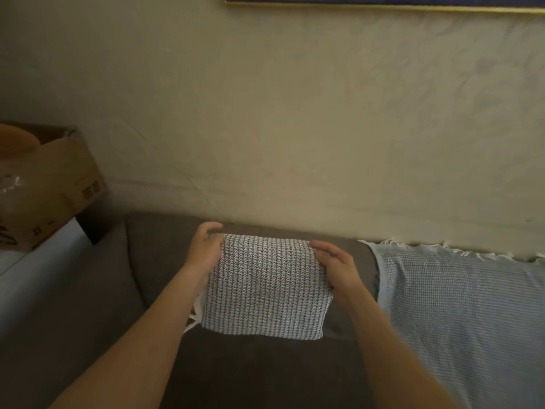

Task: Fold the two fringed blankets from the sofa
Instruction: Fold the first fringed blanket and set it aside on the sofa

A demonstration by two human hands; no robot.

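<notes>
At the centre of the frame, a small folded rectangle of grey-and-white woven blanket hangs over the top of the back cushion of a dark grey fabric sofa, its upper fold lying along the cushion's crest and its lower edge dropping down the front face. White fringe strands stick out from its lower left corner. The left hand clasps the folded bundle at its upper left edge, fingers curled over the top and the thumb side against the cloth. The right hand grips the upper right edge, fingers laid over the top of the weave and the palm pressed to the side. Both bare forearms reach in from the bottom of the frame. To the right, a pale blue waffle-textured blanket is spread unfolded over the sofa back and down toward the lower right corner, with white fringe along its top edge against the cream wall. At the left edge, a brown cardboard box sits on a white surface. A gold-edged picture frame crosses the upper right.
</notes>
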